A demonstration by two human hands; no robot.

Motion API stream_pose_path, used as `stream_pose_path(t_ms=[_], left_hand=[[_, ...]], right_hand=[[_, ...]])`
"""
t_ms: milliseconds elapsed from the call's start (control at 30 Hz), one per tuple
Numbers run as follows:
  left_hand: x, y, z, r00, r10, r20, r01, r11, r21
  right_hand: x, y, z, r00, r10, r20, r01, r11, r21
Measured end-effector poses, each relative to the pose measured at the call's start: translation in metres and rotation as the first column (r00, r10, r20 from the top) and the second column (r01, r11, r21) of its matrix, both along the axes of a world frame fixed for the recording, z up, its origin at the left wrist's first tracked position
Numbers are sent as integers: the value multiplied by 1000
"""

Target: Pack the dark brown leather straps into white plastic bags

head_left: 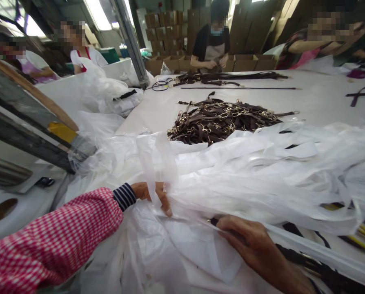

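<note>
On our pale table (pixel 320 98) lie a heap of brown straps (pixel 219 120), longer straps (pixel 231 76) behind it, and white plastic (pixel 262 171) nearer us.

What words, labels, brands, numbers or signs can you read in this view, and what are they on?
None can be read.
Stacked cartons at the back: any print is too small and blurred.
White plastic bags: no legible text.
Dark piece in the right hand: no legible marking.
Pile of dark straps: none legible.
Small black object at left: too blurred.
</note>
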State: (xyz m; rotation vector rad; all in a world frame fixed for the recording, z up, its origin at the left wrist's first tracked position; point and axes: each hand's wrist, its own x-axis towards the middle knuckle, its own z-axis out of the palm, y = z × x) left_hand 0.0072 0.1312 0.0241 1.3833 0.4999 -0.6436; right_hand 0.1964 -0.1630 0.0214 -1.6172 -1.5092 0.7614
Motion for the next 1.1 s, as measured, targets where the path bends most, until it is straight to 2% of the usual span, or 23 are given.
stream_pose_path(t_ms=[67, 167, 233, 267, 333, 400, 467, 567, 667, 800, 867, 1000, 1100], left_hand=[[-2, 3, -7, 1000, 5, -24, -6, 1000, -22], [-4, 5, -12, 998, -11, -54, 10, 1000, -20], [-3, 6, -10, 998, -39, -56, 39, 999, -3], [-2, 5, -8, 998, -48, -49, 48, 999, -1], [1, 4, -5, 998, -51, -29, 51, 999, -17], [3, 2, -3, 999, -43, -29, 42, 998, -41], [4, 1, -3, 998, -43, -45, 41, 998, -40], [3, -4, -1, 999, -44, -29, 43, 999, -29], [0, -9, 8, 999, -48, 4, 48, 998, -36], [-2, -17, 28, 997, -70, 23, 68, 996, 51], [-1, -20, 34, 998, -59, 14, 57, 995, 85], [-3, -21, 25, 999, -34, -28, 38, 989, 146], [-7, -22, 15, 998, -57, -41, 65, 966, 252]], right_hand=[[-3, 0, -2, 1000, 2, 16, -3, 997, 77], [-7, -1, -1, 999, -32, 11, 30, 992, 124], [-9, -4, 1, 990, -71, 118, 43, 972, 230], [-10, -6, 1, 973, -82, 215, 10, 950, 313], [-10, -12, -1, 892, -104, 440, -109, 894, 434], [-8, -15, -7, 775, -158, 612, -189, 866, 463], [-3, -14, -14, 695, -244, 676, -161, 864, 477], [3, -5, -20, 686, -350, 638, -70, 841, 537], [8, 0, -18, 652, -390, 651, -39, 839, 542], [16, -4, -4, 534, -368, 761, -125, 856, 502], [20, -6, 4, 495, -349, 796, -175, 857, 484], [22, -4, 12, 455, -299, 839, -239, 867, 438], [19, 6, 10, 454, -304, 838, -158, 898, 411]])
